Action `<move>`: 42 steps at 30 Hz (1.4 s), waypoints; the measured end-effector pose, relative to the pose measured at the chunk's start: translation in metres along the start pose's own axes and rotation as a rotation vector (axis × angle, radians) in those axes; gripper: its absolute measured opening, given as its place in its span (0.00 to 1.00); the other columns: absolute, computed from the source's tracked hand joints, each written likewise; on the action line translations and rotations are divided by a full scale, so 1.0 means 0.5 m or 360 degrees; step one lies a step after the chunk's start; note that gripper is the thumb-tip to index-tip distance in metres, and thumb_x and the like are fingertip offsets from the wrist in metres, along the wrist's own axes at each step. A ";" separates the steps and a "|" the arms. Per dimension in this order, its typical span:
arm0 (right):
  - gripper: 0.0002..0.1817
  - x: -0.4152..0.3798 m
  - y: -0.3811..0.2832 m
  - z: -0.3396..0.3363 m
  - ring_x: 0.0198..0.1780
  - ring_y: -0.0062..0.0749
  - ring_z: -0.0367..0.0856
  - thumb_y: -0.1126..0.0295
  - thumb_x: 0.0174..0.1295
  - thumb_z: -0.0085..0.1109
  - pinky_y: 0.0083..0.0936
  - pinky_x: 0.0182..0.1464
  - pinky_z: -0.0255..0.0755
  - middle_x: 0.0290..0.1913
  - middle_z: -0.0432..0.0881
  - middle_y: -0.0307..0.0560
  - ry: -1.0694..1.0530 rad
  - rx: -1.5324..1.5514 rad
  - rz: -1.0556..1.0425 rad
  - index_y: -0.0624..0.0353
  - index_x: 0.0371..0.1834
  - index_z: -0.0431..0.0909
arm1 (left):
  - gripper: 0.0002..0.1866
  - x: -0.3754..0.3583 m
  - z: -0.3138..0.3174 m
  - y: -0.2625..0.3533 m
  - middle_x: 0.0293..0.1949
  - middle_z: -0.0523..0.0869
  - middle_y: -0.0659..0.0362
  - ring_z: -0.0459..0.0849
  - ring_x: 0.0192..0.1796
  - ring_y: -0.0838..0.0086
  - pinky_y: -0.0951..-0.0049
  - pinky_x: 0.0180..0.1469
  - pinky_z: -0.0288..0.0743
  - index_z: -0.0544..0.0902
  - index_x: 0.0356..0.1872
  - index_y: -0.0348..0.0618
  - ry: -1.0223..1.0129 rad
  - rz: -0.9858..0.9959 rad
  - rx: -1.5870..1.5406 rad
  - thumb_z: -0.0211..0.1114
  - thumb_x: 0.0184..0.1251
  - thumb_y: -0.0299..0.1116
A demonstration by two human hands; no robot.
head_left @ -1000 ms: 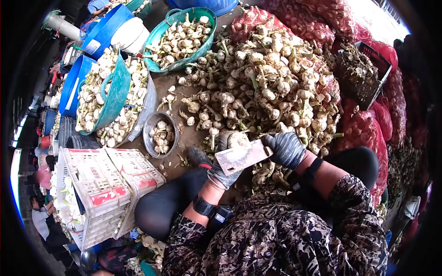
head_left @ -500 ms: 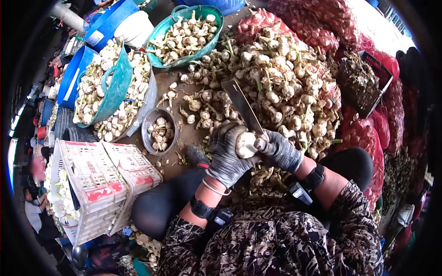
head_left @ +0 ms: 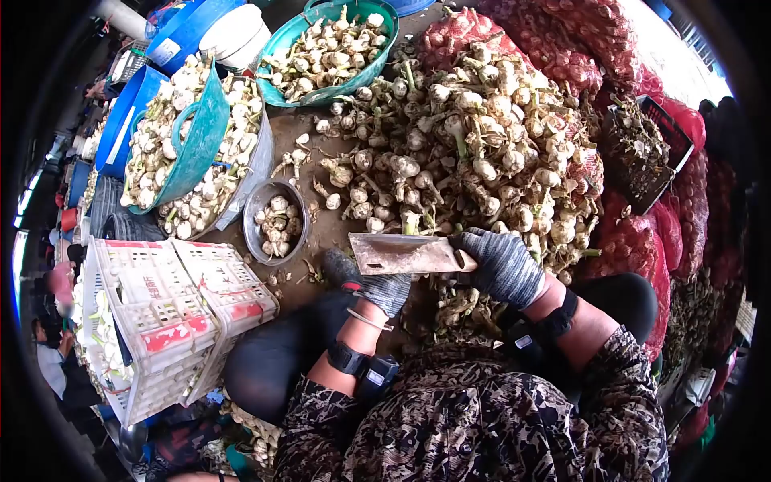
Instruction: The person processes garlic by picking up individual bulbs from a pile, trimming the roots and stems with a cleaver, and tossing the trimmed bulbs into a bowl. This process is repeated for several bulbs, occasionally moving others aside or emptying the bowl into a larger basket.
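My right hand (head_left: 503,267), in a grey knitted glove, is closed around the handle of a broad-bladed cleaver (head_left: 405,254). Its stained blade lies almost level and points left. Below and partly behind the blade is my gloved left hand (head_left: 387,292); the blade covers its fingers, so I cannot see what they hold, if anything. Just beyond both hands rises a large heap of garlic bulbs (head_left: 490,153), many with stalks and roots on. Trimmed scraps (head_left: 466,313) lie between my legs, under the right hand.
To the left stand a small grey bowl of garlic (head_left: 302,217), a white plastic crate (head_left: 185,277) and a tilted green tub (head_left: 197,153) among bulbs. Another green tub (head_left: 273,90) sits behind. At right are red mesh sacks (head_left: 634,241) and a dark crate of scraps (head_left: 671,149).
The garlic bulb seen in my left hand is no longer visible. My left hand has moved down and left behind the blade. The cleaver has swung from steeply upright to nearly level.
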State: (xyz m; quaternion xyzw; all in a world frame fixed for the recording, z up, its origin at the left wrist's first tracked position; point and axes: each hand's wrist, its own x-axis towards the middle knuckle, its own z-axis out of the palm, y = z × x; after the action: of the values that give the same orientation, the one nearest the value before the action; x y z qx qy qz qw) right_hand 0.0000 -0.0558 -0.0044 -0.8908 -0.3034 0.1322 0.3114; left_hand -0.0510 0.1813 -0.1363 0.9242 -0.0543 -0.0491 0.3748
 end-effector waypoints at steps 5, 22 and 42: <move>0.20 -0.006 0.083 0.025 0.38 0.52 0.86 0.52 0.63 0.62 0.43 0.42 0.80 0.36 0.87 0.52 -0.0216 -0.0235 0.0405 0.54 0.50 0.81 | 0.13 0.005 -0.075 0.099 0.39 0.85 0.51 0.83 0.39 0.62 0.64 0.44 0.78 0.81 0.49 0.36 0.0304 0.0041 -0.0131 0.63 0.74 0.36; 0.17 0.014 0.090 -0.026 0.35 0.52 0.86 0.60 0.60 0.70 0.39 0.37 0.78 0.32 0.85 0.57 0.0221 0.0540 0.0841 0.59 0.45 0.81 | 0.53 0.509 -0.150 -0.042 0.73 0.68 0.44 0.63 0.77 0.52 0.59 0.76 0.57 0.56 0.77 0.35 -0.0029 -0.0624 -0.0970 0.70 0.62 0.60; 0.18 -0.003 0.044 -0.029 0.34 0.48 0.85 0.57 0.55 0.67 0.43 0.35 0.76 0.30 0.83 0.47 0.0128 -0.0302 0.0067 0.51 0.46 0.78 | 0.26 0.123 -0.057 0.069 0.67 0.74 0.55 0.74 0.66 0.70 0.65 0.71 0.69 0.64 0.73 0.43 -0.0341 0.0192 -0.1198 0.57 0.77 0.34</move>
State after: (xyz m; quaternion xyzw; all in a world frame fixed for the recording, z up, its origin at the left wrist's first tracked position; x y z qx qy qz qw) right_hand 0.0152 -0.0771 -0.0072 -0.9271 -0.2828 0.0734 0.2347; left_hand 0.0113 0.1679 -0.0948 0.7070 -0.1255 -0.1397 0.6819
